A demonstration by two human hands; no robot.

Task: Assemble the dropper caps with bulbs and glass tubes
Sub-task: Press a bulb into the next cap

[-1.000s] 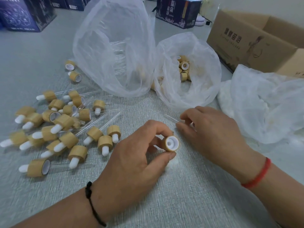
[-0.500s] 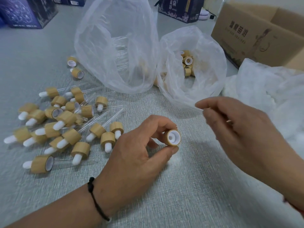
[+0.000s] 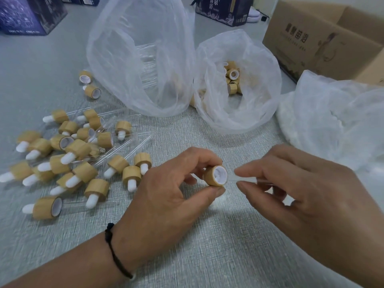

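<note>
Finished droppers [image 3: 68,161] piled at far left. Cap [image 3: 215,175] pinched in left hand [image 3: 166,202], open white mouth turned rightward. Glass tube [image 3: 245,179] pinched by right hand [image 3: 307,194], long axis roughly horizontal, tip just beside cap mouth; insertion judged next.

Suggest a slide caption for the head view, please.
Left hand holds a bamboo cap while right hand brings a glass tube to its opening.
</note>
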